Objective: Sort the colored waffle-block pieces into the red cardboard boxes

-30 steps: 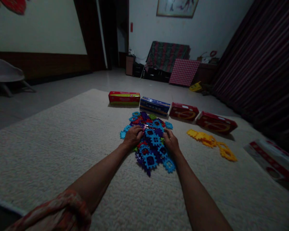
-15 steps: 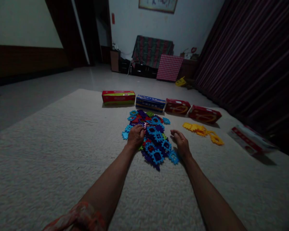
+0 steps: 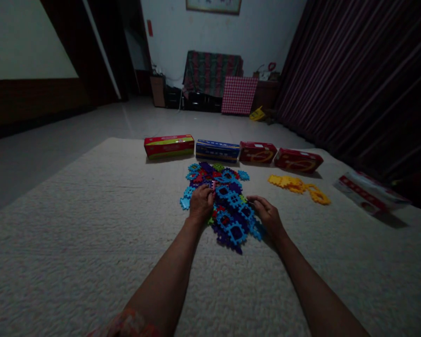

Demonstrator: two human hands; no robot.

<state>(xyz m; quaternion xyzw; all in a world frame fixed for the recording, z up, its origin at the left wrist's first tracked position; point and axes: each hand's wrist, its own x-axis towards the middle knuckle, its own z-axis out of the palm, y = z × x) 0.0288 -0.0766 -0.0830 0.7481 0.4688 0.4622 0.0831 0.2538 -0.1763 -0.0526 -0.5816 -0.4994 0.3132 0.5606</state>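
Note:
A heap of toothed plastic building pieces in blue, purple, red and green lies on the pale quilted mat. At its left side my left hand is closed, its fingertips around a small pink building piece that stands up from the heap. My right hand reaches to the heap's right edge, thumb and fingers pinched together. Something small and dark shows at those fingertips, too dim to name. Part of the heap is hidden behind my left hand.
Behind the heap stand a red-and-green box, a blue box and two dark red boxes. Yellow toothed pieces lie to the right, and a white-and-red box sits farther right on the mat.
My right hand has come in to the heap's edge and its fingers have closed. My left hand stays at the pink piece. The camera view has turned slightly right.

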